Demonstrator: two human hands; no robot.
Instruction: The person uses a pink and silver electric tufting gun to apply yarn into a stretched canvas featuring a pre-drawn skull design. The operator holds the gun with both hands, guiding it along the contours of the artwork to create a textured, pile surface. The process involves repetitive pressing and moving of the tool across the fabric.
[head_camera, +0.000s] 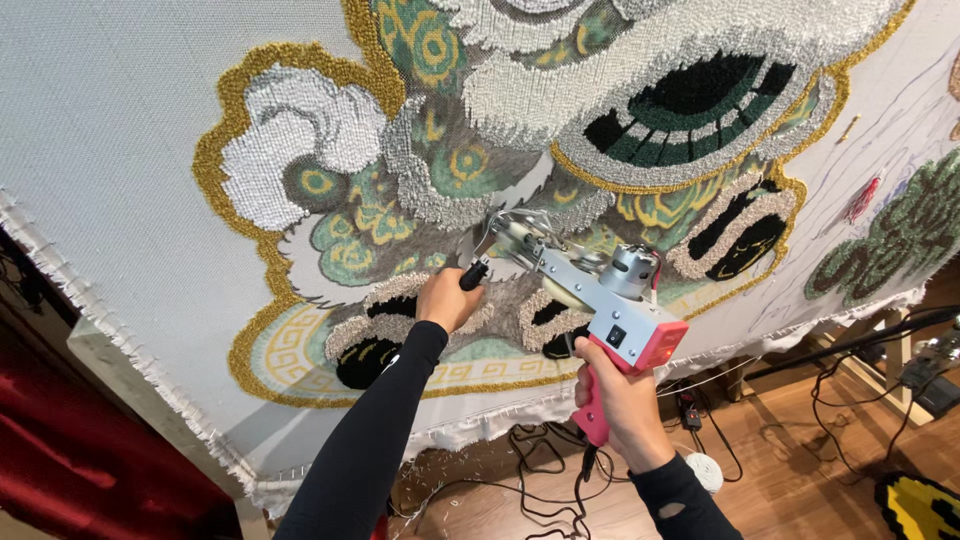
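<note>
A pink and silver tufting gun (600, 290) is pressed with its needle end against a stretched white cloth (110, 150). My right hand (622, 400) grips the gun's pink rear handle. My left hand (446, 298) holds the black front grip near the needle. The gun's tip touches a grey tufted patch (505, 300) of a large design in gold, green, white and black yarn. A black power cord (583, 480) hangs from the handle.
The cloth's frayed lower edge (480, 425) is pinned along a frame. Black cables (540, 470) and a white round plug (705, 472) lie on the wooden floor (790, 470). A red curtain (70, 450) hangs at lower left. A yellow-and-black rug piece (920, 505) lies at lower right.
</note>
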